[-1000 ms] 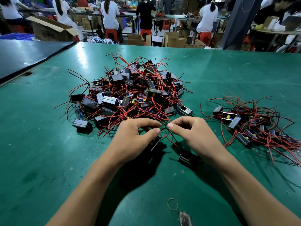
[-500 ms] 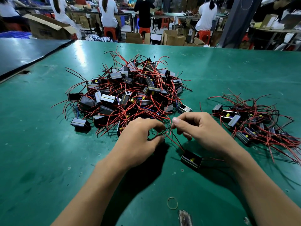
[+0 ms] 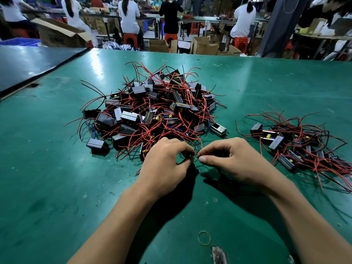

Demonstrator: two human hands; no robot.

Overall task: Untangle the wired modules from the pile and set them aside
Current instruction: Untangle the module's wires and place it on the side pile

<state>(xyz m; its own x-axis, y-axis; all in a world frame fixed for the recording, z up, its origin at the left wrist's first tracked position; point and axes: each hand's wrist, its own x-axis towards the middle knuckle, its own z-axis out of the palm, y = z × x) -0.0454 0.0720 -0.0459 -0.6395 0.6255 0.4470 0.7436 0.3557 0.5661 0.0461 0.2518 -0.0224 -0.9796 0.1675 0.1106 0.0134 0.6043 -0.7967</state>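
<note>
A big tangled pile (image 3: 156, 111) of small black modules with red and black wires lies on the green table (image 3: 47, 178), just beyond my hands. A smaller set-aside heap of modules (image 3: 297, 145) sits at the right. My left hand (image 3: 163, 164) and my right hand (image 3: 234, 159) meet at the pile's near edge, fingers curled. Each pinches thin red and black wires (image 3: 198, 153) between thumb and fingertips. The module on those wires is hidden under my right hand.
A rubber band (image 3: 204, 238) lies on the table near the front edge, next to a worn patch (image 3: 219, 255). A dark table (image 3: 28, 63) adjoins at the far left. Beyond the far edge are cardboard boxes (image 3: 159, 45) and seated people (image 3: 129, 18).
Both hands have dropped closer to the table and drawn together. The loose module that lay in front of my right hand is now out of sight beneath it.
</note>
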